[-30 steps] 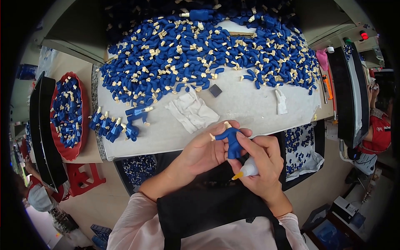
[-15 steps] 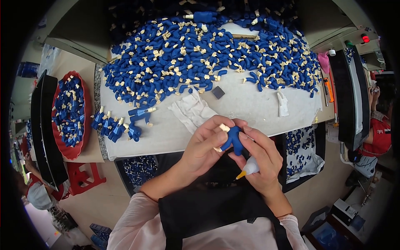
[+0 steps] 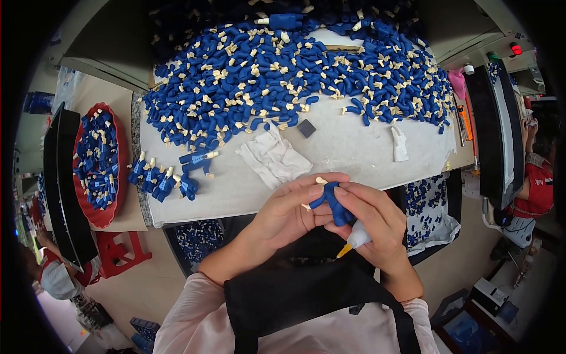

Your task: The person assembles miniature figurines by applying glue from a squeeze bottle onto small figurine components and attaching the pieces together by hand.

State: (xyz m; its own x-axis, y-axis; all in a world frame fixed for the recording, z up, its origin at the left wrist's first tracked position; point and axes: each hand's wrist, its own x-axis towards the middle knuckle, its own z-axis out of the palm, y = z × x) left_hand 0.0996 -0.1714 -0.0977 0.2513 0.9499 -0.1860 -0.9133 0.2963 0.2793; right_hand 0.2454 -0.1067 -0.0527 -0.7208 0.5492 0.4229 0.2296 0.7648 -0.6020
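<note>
Beside the white cloth (image 3: 273, 158), the half-closed left hand (image 3: 290, 207) pinches a blue figurine (image 3: 332, 199); the curled right hand (image 3: 378, 221) grips it and a bottle (image 3: 359, 234)

Bare and bent toward each other, a worker's left forearm (image 3: 233, 252) and right forearm (image 3: 402, 277) slant inward. The left grip (image 3: 292, 209), palm turned up, pinches with its thumb; the right grip (image 3: 382, 227), back uppermost, curls firmly, its fingers angled toward the left fingertips.
</note>
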